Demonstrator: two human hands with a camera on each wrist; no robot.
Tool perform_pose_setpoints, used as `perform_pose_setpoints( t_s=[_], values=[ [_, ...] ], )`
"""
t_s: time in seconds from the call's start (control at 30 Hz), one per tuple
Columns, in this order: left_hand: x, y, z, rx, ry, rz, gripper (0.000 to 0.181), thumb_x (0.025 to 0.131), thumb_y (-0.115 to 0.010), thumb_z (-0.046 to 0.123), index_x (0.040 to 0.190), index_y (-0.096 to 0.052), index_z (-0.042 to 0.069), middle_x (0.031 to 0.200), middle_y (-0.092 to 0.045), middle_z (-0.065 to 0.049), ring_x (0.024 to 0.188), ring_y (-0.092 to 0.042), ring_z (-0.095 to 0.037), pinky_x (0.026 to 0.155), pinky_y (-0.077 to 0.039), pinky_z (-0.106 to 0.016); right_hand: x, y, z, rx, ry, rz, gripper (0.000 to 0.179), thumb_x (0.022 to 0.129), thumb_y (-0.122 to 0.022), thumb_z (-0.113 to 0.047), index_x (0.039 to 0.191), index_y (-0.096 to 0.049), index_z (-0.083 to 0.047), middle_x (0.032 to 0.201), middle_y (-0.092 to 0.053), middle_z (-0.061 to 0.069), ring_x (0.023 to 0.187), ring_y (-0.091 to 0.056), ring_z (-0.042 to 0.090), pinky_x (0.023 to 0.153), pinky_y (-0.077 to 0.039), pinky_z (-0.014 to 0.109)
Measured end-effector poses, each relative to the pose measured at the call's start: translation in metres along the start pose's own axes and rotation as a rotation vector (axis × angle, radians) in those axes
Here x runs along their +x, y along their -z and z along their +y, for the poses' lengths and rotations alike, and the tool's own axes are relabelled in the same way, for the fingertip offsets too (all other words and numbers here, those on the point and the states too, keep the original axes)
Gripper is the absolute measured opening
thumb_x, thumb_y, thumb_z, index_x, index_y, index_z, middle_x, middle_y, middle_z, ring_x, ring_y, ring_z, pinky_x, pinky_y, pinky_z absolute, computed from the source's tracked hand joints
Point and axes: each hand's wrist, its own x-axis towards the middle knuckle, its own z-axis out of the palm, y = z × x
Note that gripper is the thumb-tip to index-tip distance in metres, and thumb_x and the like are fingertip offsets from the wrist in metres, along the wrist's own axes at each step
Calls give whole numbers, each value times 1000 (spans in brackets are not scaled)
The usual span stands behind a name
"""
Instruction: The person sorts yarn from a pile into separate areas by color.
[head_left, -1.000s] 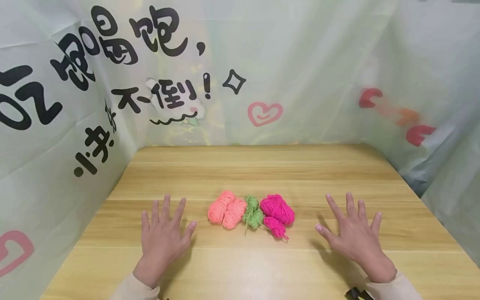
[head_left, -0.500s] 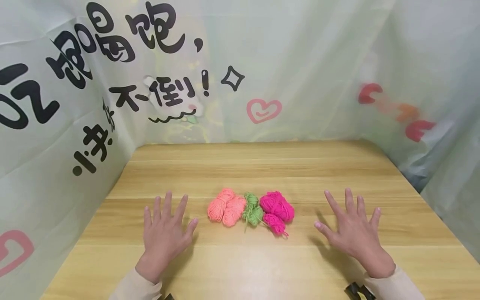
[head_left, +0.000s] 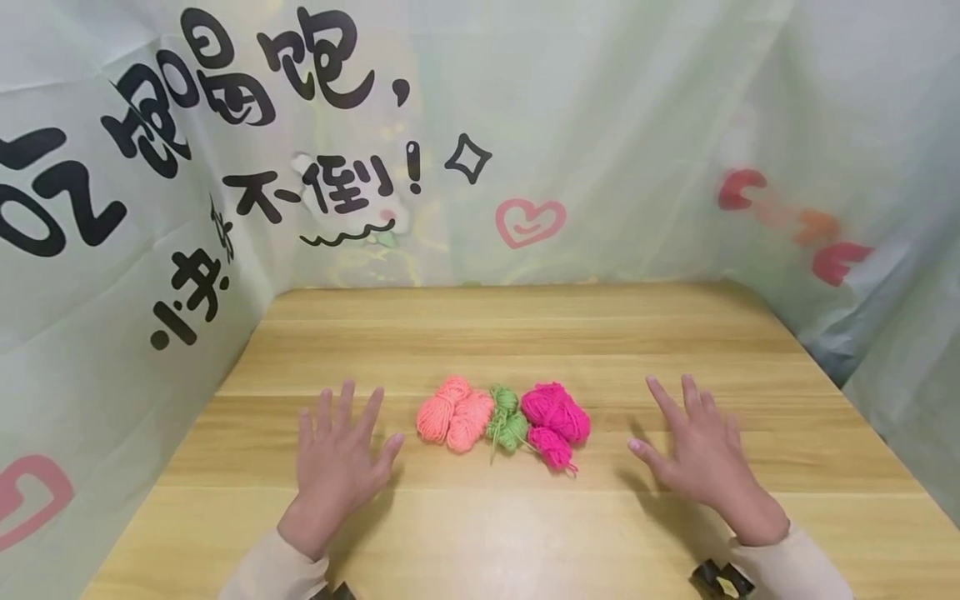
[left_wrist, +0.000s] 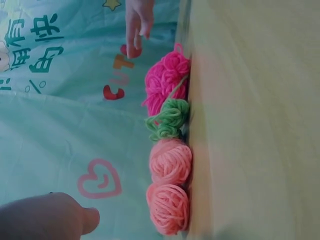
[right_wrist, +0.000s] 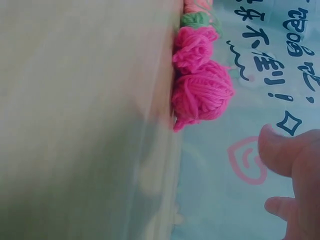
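Three clumps of yarn lie side by side mid-table in the head view: coral yarn on the left, green yarn in the middle, and magenta yarn on the right. A loose green strand reaches toward the magenta clump. My left hand hovers left of the coral yarn, fingers spread, holding nothing. On the other side, my right hand is held above the table right of the magenta yarn, also spread and holding nothing. The left wrist view shows the coral yarn nearest; in the right wrist view the magenta yarn is nearest.
The wooden table is bordered at the back and sides by a pale printed cloth with black lettering and hearts. A small black device sits at the right sleeve.
My left hand has shifted slightly right, toward the coral yarn. The right hand has turned a little, its outer fingers closer together. The yarn lies where it was.
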Motion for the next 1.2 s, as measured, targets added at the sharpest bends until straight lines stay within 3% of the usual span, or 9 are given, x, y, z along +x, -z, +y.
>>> perform_pose_setpoints(
  t_s=[0.17,0.37,0.47,0.6,0.77,1.0,1.1,1.2],
  values=[
    [7,-4,2,-58,-85,55,64,95,-52,49,145,-44,11,151,-29,-26,136,-24,-51,107,-19,-67,9,0,1,152,62,4,82,89,-70,-37,150,-27,-3,144,-20,44,120,-31,67,89,-30,78],
    [13,-6,5,-126,-153,99,61,93,-58,45,141,-49,8,146,-37,-26,132,-34,-49,104,-30,-64,21,0,3,238,66,-20,75,92,-68,-32,148,-30,1,143,-33,37,123,-38,57,96,-34,69],
    [16,-7,6,-174,-181,104,60,92,-61,40,139,-50,4,144,-40,-27,130,-38,-48,102,-34,-62,28,-1,4,250,59,-31,72,92,-68,-31,147,-33,0,138,-43,35,118,-48,53,91,-41,67],
    [21,-7,9,-286,-205,59,60,92,-61,36,139,-48,1,142,-42,-27,128,-42,-45,100,-38,-61,35,-3,5,293,58,-43,68,93,-67,-30,145,-34,-1,135,-45,35,110,-55,52,85,-47,65],
    [27,-7,15,-421,-196,-35,60,94,-58,35,142,-44,2,144,-40,-26,130,-40,-45,102,-35,-62,42,-5,6,402,44,-63,63,95,-65,-26,144,-35,0,139,-41,35,111,-55,51,90,-48,58],
    [33,-7,24,-517,-205,-83,59,95,-58,36,142,-45,3,145,-42,-22,133,-38,-41,106,-31,-59,49,-7,3,524,42,-96,56,96,-62,-15,142,-37,3,139,-41,35,111,-55,51,89,-50,53],
    [35,-7,28,-588,-180,-109,56,96,-58,33,142,-45,4,144,-45,-19,132,-40,-40,106,-32,-57,51,-6,0,546,31,-121,53,97,-59,-14,142,-37,3,138,-42,35,112,-55,50,89,-49,55],
    [38,-6,32,-726,-142,-146,51,99,-56,29,142,-46,5,143,-47,-18,129,-45,-38,104,-38,-53,53,-5,-3,572,31,-134,50,99,-56,-16,141,-38,3,137,-43,34,112,-55,50,89,-49,56]
  ],
)
